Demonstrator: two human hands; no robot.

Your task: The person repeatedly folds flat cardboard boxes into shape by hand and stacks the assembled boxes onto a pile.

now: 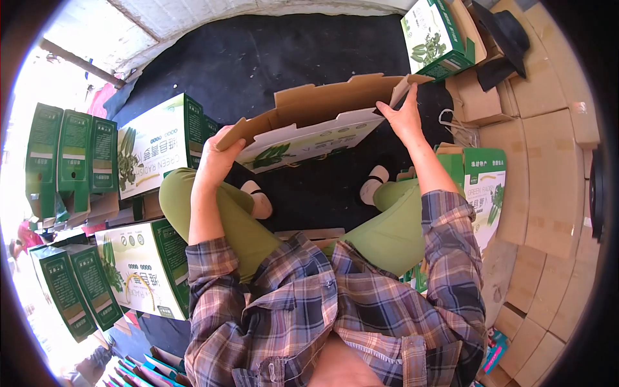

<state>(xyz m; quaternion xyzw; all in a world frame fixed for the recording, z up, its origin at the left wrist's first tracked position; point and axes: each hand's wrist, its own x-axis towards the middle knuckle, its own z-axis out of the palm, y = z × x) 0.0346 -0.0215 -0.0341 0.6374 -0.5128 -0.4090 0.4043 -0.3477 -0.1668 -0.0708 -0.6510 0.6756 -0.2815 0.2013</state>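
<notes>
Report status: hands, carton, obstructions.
Left hand and right hand gripping opposite ends. Open carton, brown inside showing. No obstruction visible.

Open carton (316, 137): brown inside, white outside, green leafy print
Plaid shirt (277, 316): navy, grey, peach
Trousers (396, 227): olive green
Floor sheet (258, 58): black
Stacked cartons (548, 180): plain brown

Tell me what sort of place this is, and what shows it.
Probably a makeshift packing or storage area: brown cartons are stacked along the right, green-and-white printed boxes stand on the left, and the left hand and right hand hold an open printed box.
</notes>
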